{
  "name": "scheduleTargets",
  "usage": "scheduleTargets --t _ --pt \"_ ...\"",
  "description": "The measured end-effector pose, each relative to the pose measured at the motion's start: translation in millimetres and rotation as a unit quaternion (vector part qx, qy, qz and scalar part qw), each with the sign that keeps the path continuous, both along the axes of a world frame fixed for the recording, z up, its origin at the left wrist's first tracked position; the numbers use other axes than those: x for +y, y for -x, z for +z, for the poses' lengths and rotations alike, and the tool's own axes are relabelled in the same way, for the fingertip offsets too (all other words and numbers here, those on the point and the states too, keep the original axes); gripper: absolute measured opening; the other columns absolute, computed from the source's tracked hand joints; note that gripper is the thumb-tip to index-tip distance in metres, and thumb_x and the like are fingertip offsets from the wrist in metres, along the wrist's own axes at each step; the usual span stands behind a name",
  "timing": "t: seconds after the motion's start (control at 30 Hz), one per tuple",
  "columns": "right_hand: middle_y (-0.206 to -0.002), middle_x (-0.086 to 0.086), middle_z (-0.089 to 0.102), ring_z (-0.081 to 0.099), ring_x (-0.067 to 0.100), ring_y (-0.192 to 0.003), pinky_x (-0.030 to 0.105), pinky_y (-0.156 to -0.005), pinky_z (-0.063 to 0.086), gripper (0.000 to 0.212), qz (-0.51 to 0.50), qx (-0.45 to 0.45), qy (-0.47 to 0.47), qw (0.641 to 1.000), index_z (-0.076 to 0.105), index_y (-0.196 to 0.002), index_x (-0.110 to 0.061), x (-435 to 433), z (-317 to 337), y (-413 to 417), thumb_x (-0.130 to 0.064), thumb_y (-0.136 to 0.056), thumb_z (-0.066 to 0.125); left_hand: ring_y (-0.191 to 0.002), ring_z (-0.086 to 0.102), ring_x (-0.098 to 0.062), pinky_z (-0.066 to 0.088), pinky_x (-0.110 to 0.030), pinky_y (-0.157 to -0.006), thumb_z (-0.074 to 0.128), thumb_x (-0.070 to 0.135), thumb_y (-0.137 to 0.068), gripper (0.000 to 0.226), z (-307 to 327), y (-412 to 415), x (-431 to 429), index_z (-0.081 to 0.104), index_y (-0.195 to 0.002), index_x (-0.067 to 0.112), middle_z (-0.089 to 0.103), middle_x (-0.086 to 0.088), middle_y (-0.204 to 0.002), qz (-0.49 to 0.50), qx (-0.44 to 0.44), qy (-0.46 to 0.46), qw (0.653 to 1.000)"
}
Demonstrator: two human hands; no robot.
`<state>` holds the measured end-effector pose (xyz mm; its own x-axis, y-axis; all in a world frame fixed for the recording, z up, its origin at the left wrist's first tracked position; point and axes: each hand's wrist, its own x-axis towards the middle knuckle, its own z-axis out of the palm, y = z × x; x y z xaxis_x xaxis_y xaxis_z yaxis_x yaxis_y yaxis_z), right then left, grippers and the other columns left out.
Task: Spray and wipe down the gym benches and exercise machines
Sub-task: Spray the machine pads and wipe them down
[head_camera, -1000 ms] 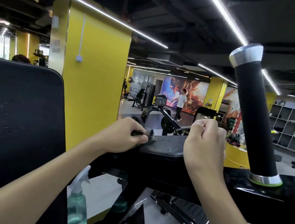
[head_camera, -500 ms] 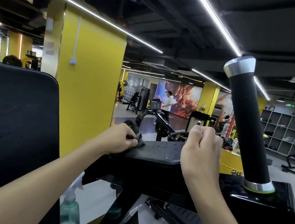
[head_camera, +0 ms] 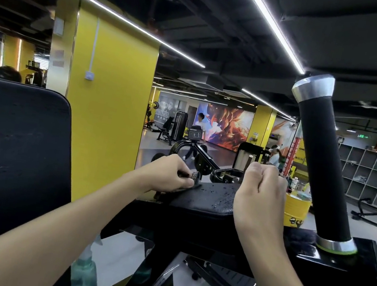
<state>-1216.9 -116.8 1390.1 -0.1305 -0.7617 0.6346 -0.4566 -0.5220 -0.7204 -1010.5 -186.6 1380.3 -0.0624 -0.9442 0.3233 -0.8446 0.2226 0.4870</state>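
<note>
1. Cloth (head_camera: 193, 177), dark and bunched: I'm pinching it in my left hand (head_camera: 167, 174), pressing it on the left end of the droplet-covered black pad (head_camera: 208, 196).
2. I'm holding my right hand (head_camera: 261, 192) as a closed fist over the pad's right part, nothing visible inside.
3. Spray bottle (head_camera: 83, 275) is showing below my left forearm; black handle post (head_camera: 323, 165) is rising at right.

The left forearm (head_camera: 63, 226) and right forearm (head_camera: 289, 277), both bare, reach forward and upward. The left hand (head_camera: 172, 175) lies knuckles up, its fingers curled down and gripping a dark cloth (head_camera: 193, 176). The right hand (head_camera: 261, 192) stands upright in a tight fist, its back facing the camera.
</note>
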Motion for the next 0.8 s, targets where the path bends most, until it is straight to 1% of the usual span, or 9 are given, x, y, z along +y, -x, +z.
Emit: scheduleTargets --t 0.13,0.2,0.33,0.47,0.53,0.6,0.67,0.73,0.8 --pt "-0.101 -0.009 0.038 0.040 0.016 -0.111 0.049 -0.106 0.034 0.028 0.004 -0.001 -0.005 1.000 0.047 -0.100 -0.023 2 0 1 -0.042 -0.102 0.026 -0.088 0.067 -0.028 0.049 -0.032 -0.074 0.065 0.031 -0.095 0.023 -12 -10 -13 0.076 -0.093 0.010 0.074 -0.013 -0.093 0.074 -0.045 0.001 0.996" --pt "-0.100 -0.009 0.038 0.040 0.017 -0.113 0.049 -0.106 0.034 0.029 0.003 0.000 -0.006 1.000 0.047 -0.100 -0.023 2 0 0 -0.042 -0.102 0.025 -0.093 0.068 -0.029 0.052 -0.034 -0.077 0.065 0.030 -0.095 0.024 -9 -7 -17 0.076 -0.094 0.009 0.075 -0.011 -0.096 0.057 -0.034 -0.008 0.998" --pt "-0.100 -0.009 0.039 0.041 0.018 -0.113 0.049 -0.105 0.035 0.037 -0.002 -0.001 -0.002 1.000 0.049 -0.101 -0.021 1 0 -1 -0.047 -0.097 0.022 -0.078 0.064 -0.013 0.047 -0.026 -0.069 0.067 0.031 -0.094 0.020 2 12 -14 0.077 -0.093 0.014 0.076 -0.004 -0.091 -0.027 0.013 0.032 0.999" --pt "-0.108 0.000 0.044 0.041 0.020 -0.109 0.050 -0.103 0.037 0.037 -0.012 -0.001 0.000 1.000 0.050 -0.102 -0.018 1 -1 -1 -0.044 -0.099 0.024 -0.074 0.058 -0.024 0.044 -0.031 -0.066 0.065 0.028 -0.095 0.026 0 16 -21 0.069 -0.072 0.016 0.069 -0.001 -0.074 0.023 -0.038 0.024 0.999" --pt "-0.106 -0.001 0.044 0.042 0.021 -0.109 0.050 -0.102 0.037 0.034 -0.015 0.000 0.000 1.000 0.050 -0.100 -0.017 1 -1 -1 -0.042 -0.101 0.027 -0.075 0.057 -0.018 0.045 -0.028 -0.068 0.065 0.027 -0.095 0.018 4 21 -20 0.074 -0.083 0.017 0.071 0.002 -0.082 0.023 -0.062 0.028 0.997" --pt "-0.105 -0.002 0.043 0.042 0.021 -0.109 0.050 -0.102 0.037 0.033 -0.013 0.000 -0.002 1.000 0.050 -0.099 -0.018 1 -1 0 -0.042 -0.101 0.027 -0.072 0.058 -0.010 0.045 -0.024 -0.068 0.065 0.028 -0.096 0.016 10 27 -11 0.076 -0.094 0.016 0.073 -0.001 -0.086 -0.027 -0.033 0.030 0.999" --pt "-0.105 -0.003 0.044 0.041 0.020 -0.109 0.050 -0.103 0.037 0.032 -0.009 0.001 -0.002 1.000 0.049 -0.099 -0.019 1 -1 0 -0.041 -0.102 0.027 -0.068 0.055 -0.008 0.044 -0.024 -0.067 0.065 0.028 -0.096 0.016 12 28 -4 0.075 -0.087 0.017 0.072 -0.001 -0.081 -0.074 0.001 0.031 0.997" --pt "-0.104 -0.001 0.046 0.041 0.020 -0.108 0.051 -0.101 0.037 0.034 -0.010 0.002 0.002 1.000 0.049 -0.097 -0.018 1 -1 -1 -0.042 -0.100 0.026 -0.070 0.055 -0.008 0.044 -0.024 -0.066 0.066 0.029 -0.096 0.015 10 25 -6 0.071 -0.083 0.023 0.067 0.008 -0.074 -0.065 0.004 0.035 0.997" --pt "-0.104 0.000 0.047 0.041 0.021 -0.107 0.051 -0.100 0.038 0.035 -0.015 0.003 0.003 1.000 0.048 -0.094 -0.018 1 -1 -1 -0.043 -0.098 0.024 -0.075 0.054 -0.012 0.040 -0.024 -0.068 0.067 0.029 -0.096 0.014 9 24 -9 0.075 -0.093 0.018 0.063 0.009 -0.079 -0.020 -0.034 0.035 0.999"
